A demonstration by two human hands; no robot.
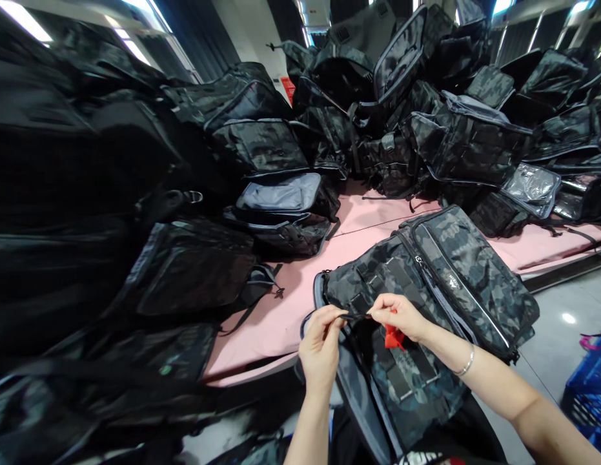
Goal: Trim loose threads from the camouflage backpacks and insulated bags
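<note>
A dark camouflage backpack [469, 271] lies at the table's near edge, its grey-lined opening toward me. Above it, a thin black strap [354, 316] is stretched between my two hands. My left hand [320, 352] pinches one end of it between thumb and fingers. The other end is in the fingertips of my right hand [399, 318], which wears a bracelet at the wrist. Beneath the right palm shows a small red piece [393, 337]; whether it is held or hangs there, I cannot tell.
Camouflage bags [264, 145] are piled across the pink table [266, 336], at the back and on both sides. A large dark stack [53, 194] rises close on the left. A clear plastic packet [532, 187] lies at the right. On the floor at the right stands a blue crate [588, 387].
</note>
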